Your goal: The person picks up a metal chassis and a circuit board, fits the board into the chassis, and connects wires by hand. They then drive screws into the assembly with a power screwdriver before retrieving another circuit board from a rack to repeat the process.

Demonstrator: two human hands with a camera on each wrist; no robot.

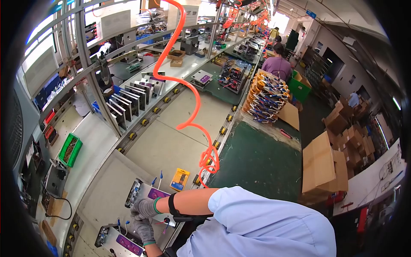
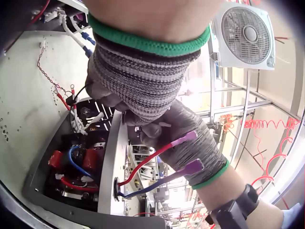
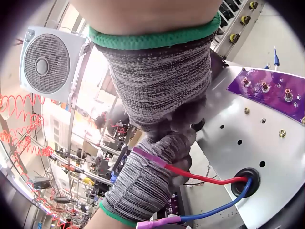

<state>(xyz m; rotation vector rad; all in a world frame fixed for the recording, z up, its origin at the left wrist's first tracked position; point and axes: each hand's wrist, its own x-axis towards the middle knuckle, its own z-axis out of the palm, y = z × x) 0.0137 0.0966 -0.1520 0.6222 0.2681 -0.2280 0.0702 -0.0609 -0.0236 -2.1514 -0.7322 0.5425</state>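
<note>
Both hands wear grey striped knit gloves. The left hand (image 1: pixel 144 231) (image 2: pixel 138 78) (image 3: pixel 147 176) and the right hand (image 1: pixel 145 208) (image 2: pixel 193 145) (image 3: pixel 159 90) meet at one end of a metal unit (image 1: pixel 169 219) (image 2: pixel 113 167) (image 3: pixel 224 138) with a purple label (image 3: pixel 271 93). Their fingers are curled together around a small part, mostly hidden by the gloves. A red wire (image 2: pixel 143 164) (image 3: pixel 205 180) and a blue wire (image 2: pixel 152 185) (image 3: pixel 214 211) with purple sleeved ends come out of a black grommet (image 3: pixel 245 182). The unit's open side shows red and black components (image 2: pixel 90 160).
A second unit with a purple label (image 1: pixel 128 245) lies at the lower left on the line. A yellow pack (image 1: pixel 180 179) lies beyond the hands, near a coiled orange hose (image 1: pixel 208 160). Left stands a green bin (image 1: pixel 70 150); right, a green table (image 1: pixel 257 158) and cardboard box (image 1: pixel 319 165).
</note>
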